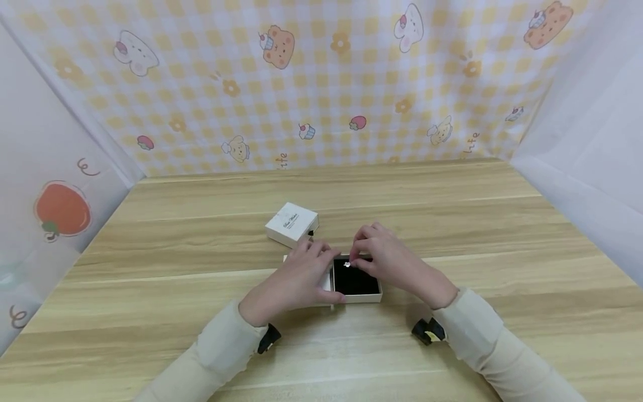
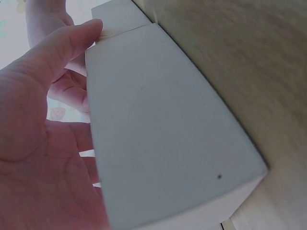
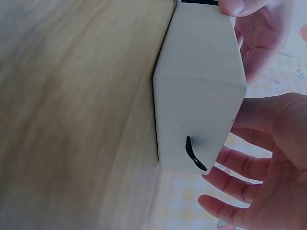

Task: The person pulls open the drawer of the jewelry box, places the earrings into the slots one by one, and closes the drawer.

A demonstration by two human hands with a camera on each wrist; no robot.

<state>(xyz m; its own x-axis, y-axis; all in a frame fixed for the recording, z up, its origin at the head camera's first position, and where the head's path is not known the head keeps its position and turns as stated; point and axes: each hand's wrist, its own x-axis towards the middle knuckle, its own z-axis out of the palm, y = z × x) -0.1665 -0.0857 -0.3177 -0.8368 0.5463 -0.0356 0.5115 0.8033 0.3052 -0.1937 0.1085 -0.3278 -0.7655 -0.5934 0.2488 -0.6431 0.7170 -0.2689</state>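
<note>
A white drawer-style jewelry box lies on the table with its drawer (image 1: 357,299) pulled out to the right, showing a black lining (image 1: 354,282). My left hand (image 1: 301,274) spans the white outer sleeve (image 2: 158,124) and grips it, thumb at the near edge and fingers across the far side. Over the drawer, my right hand (image 1: 384,254) pinches a small shiny silver piece of jewelry (image 1: 347,264) between thumb and index finger, close above the lining. Its exact kind is too small to make out. A black pull loop (image 3: 193,154) sticks out of the drawer's end.
Behind my left hand stands a second white box (image 1: 291,223) with printed lettering and a black tab. The wooden table (image 1: 201,223) runs back to a yellow checked curtain (image 1: 321,84), with white cloth at both sides.
</note>
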